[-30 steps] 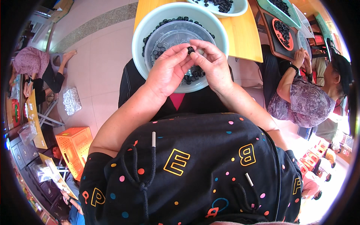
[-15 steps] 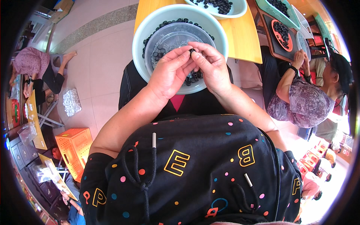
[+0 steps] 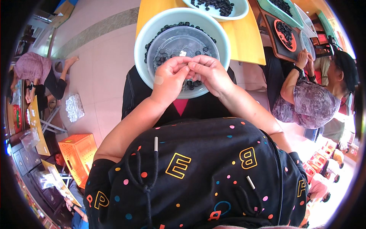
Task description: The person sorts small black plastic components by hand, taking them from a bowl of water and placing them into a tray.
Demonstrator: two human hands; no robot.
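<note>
My left hand point(image 3: 171, 75) and my right hand point(image 3: 212, 73) meet fingertip to fingertip over the near side of a pale blue-green basin point(image 3: 142, 57). Both are closed in a pinch, and the fingers hide whatever is between them. A tan plaster shows on the back of my left hand. Inside the basin a clear plastic bowl point(image 3: 150, 49) holds small black caps and thin clear pieces. Loose black caps point(image 3: 173, 26) lie around the bowl. A small white piece point(image 3: 183, 53) shows just beyond my fingertips.
A second pale basin point(image 3: 243, 11) with black caps stands on the yellow table point(image 3: 248, 45). To the right, a person point(image 3: 305, 95) sits by an orange tray point(image 3: 278, 34) of black parts. At left are an orange crate point(image 3: 78, 156), a bag of white pieces point(image 3: 74, 107) and another person point(image 3: 34, 66).
My hands have moved slightly lower and nearer to me, fingertips pressed together. A small black cap showed between them before and is now hidden. The white piece has come into sight.
</note>
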